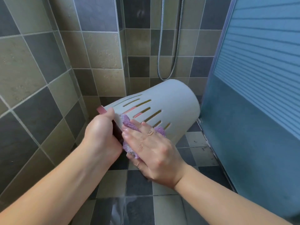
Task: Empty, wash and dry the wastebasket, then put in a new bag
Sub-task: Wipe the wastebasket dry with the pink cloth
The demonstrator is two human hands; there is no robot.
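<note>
Your left hand grips the rim of the pale grey slotted plastic wastebasket, thumb curled over the edge, holding it tipped on its side in the air above the grey-and-olive tiled floor, base pointing away from you. Your right hand presses a lilac terry cloth flat against the basket's slotted wall, fingers straight and slightly spread. A metal shower hose hangs behind.

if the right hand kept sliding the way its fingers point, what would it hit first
The right hand points up-left along the wastebasket wall, pressing the purple cloth. It would probably meet the left hand's thumb at the rim first, though depth is unclear.
</note>
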